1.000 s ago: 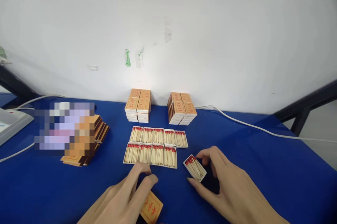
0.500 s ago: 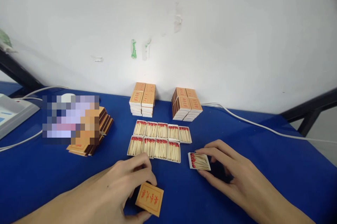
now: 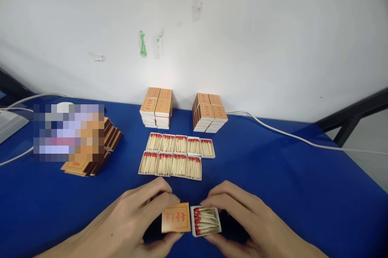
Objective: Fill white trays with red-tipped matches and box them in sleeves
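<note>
Near the front edge of the view, my left hand [image 3: 142,213] grips an orange matchbox sleeve [image 3: 176,218] with red writing, fingers above and thumb below. My right hand [image 3: 239,217] holds a white tray of red-tipped matches [image 3: 206,220] by its upper and lower sides. The tray's left end faces the sleeve's right end, with a narrow gap between them. Beyond the hands, several open trays filled with matches [image 3: 179,165] lie in two rows on the blue table [image 3: 266,177].
Two blocks of stacked matchboxes, left [image 3: 156,106] and right [image 3: 209,112], stand by the white wall. A pile of orange sleeves [image 3: 79,166] lies at the left, partly behind a pixelated patch. A white cable [image 3: 287,140] runs along the back right.
My right hand has brought the match tray left and nearer, beside the sleeve. My left hand has turned the sleeve level and moved it slightly up. The view has shifted a little.
</note>
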Demonstrator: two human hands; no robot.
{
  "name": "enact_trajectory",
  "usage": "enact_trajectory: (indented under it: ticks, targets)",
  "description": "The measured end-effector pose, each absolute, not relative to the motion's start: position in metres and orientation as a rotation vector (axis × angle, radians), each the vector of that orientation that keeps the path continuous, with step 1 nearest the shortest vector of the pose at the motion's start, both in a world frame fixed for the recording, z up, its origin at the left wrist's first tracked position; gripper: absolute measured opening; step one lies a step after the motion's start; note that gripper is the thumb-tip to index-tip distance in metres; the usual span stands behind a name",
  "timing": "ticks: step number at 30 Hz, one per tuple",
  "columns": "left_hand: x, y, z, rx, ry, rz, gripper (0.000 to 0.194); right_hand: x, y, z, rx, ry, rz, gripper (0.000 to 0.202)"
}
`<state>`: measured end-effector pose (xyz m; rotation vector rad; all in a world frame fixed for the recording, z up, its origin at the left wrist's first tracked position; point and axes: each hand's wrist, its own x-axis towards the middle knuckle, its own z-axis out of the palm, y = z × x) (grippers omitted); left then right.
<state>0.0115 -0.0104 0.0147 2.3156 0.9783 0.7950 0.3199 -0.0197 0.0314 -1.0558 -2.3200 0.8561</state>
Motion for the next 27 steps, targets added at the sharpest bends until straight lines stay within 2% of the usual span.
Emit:
enact_trajectory:
  ticks: [9, 27]
  targets:
    - [0.017, -0.013, 0.019, 2.354, 0.957, 0.891, 0.027, 0.319, -0.021, 0.029, -1.039, -2.317, 0.821, 0.028]
    - [0.021, -0.019, 0.013, 2.308, 0.981, 0.826, 0.018, 0.311, -0.032, 0.023, -1.067, -2.374, 0.637, 0.034]
